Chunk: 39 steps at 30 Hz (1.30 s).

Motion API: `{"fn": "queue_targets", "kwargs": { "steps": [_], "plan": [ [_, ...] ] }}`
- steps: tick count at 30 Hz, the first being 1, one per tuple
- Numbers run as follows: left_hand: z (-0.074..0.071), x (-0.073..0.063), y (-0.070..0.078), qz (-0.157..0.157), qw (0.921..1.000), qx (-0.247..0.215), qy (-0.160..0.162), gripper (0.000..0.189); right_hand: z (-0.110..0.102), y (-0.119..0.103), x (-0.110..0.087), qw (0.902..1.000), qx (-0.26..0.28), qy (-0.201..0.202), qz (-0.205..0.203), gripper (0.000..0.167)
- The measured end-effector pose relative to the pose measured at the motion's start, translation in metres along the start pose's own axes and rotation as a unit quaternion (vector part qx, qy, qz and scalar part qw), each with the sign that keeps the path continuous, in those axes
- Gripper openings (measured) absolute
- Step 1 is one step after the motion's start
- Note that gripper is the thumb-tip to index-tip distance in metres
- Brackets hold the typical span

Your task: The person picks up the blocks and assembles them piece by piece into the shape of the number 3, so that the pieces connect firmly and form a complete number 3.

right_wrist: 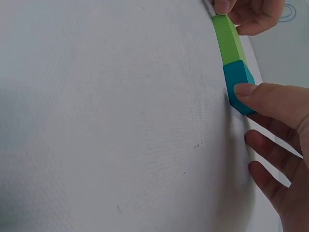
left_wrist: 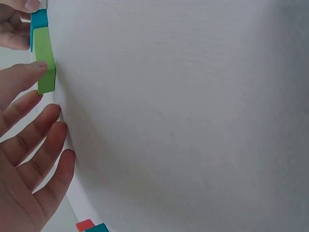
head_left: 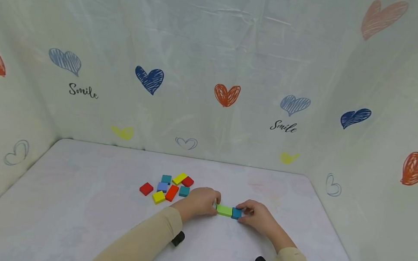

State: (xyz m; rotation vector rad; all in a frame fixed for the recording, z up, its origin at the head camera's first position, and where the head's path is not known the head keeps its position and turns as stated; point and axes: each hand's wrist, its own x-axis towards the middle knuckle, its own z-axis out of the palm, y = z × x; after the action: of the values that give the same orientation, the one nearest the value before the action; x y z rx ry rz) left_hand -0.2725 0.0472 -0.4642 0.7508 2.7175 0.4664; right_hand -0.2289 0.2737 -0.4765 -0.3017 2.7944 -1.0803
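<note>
A light green block (head_left: 224,210) and a teal-blue block (head_left: 236,213) lie end to end on the white table, their ends touching. My left hand (head_left: 201,200) pinches the green block's left end, with the thumb on its near side, as the left wrist view shows; its other fingers are spread. At the opposite end, my right hand (head_left: 259,217) pinches the teal-blue block between thumb and index finger. In the right wrist view the thumb presses the near face of the teal-blue block (right_wrist: 236,79), and the remaining fingers are loosely bent.
Left of my left hand lies a loose group of several blocks, among them a red block (head_left: 146,189), a yellow block (head_left: 159,197), an orange-red block (head_left: 171,193) and a teal block (head_left: 184,191). Behind the table (head_left: 102,230) hangs a white curtain (head_left: 187,115) with printed hearts.
</note>
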Motion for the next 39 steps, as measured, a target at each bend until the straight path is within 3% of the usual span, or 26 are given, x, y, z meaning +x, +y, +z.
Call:
{"fn": "queue_targets", "kwargs": {
  "steps": [7,14,20,27,31,39],
  "plan": [
    [-0.005,-0.005,0.0,0.002,0.9999,-0.01,0.006,0.029,-0.002,-0.005,-0.001,0.9998,-0.016,-0.001,-0.008,0.033],
    [-0.022,-0.019,-0.007,-0.009,0.9994,-0.028,0.018,0.03,-0.004,-0.026,0.007,0.9993,-0.035,0.013,0.007,0.035],
    [-0.036,-0.031,-0.022,-0.026,0.9992,-0.016,0.027,0.032,-0.002,-0.04,0.021,0.9992,-0.028,-0.014,-0.023,0.035],
    [-0.052,-0.05,-0.047,-0.01,0.998,-0.007,0.061,0.031,0.012,-0.057,0.038,0.9983,-0.012,-0.022,-0.052,0.034],
    [-0.058,-0.062,-0.06,-0.03,0.9972,-0.01,0.068,0.031,0.023,-0.068,0.047,0.9974,-0.006,-0.032,-0.064,0.033],
    [-0.058,-0.076,-0.077,-0.104,0.9922,-0.032,0.061,0.034,0.044,-0.086,0.059,0.9963,0.01,-0.054,-0.067,0.032]
  ]
}}
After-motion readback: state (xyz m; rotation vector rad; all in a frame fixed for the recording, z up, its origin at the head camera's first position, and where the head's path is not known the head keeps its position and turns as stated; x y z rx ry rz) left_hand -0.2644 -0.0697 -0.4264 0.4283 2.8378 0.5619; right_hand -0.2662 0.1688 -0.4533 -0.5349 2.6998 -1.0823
